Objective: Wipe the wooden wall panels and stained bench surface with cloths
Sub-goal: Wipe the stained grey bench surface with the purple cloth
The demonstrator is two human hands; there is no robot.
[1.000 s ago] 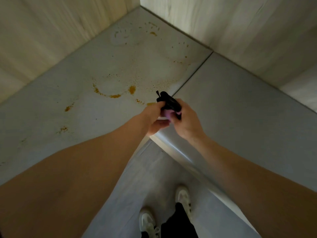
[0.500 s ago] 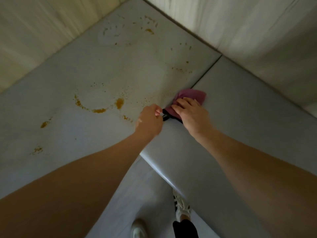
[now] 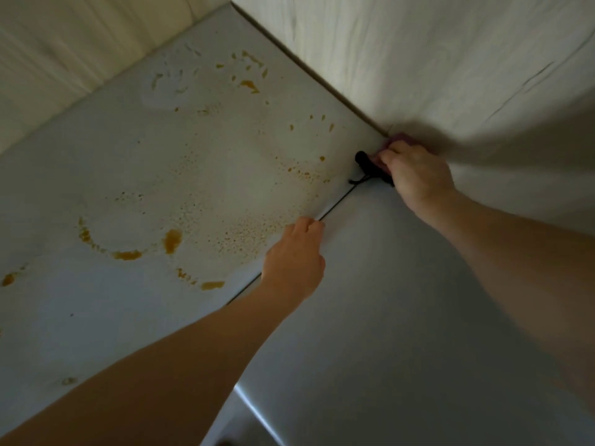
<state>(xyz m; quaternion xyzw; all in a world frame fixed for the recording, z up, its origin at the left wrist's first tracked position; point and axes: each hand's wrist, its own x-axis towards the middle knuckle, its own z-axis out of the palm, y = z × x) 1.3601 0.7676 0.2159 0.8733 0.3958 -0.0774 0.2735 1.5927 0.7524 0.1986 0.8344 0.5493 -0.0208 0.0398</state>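
A grey corner bench (image 3: 402, 317) runs along pale wooden wall panels (image 3: 434, 59). Orange-brown stains (image 3: 172, 241) and fine speckles mark its left section. My right hand (image 3: 415, 172) holds a pink cloth with a black edge (image 3: 365, 164) against the bench where it meets the right wall panel; most of the cloth is hidden under the hand. My left hand (image 3: 294, 262) rests on the bench by the seam between the two sections, fingers loosely curled, nothing in it.
A dark seam (image 3: 335, 209) divides the bench sections. A second wooden panel (image 3: 80, 49) stands behind the stained section. The bench's rounded front edge (image 3: 254, 410) drops to the floor at the bottom.
My right hand slid the cloth along the seam to the back wall. My left hand let go of the cloth and now rests on the bench. The camera moved closer.
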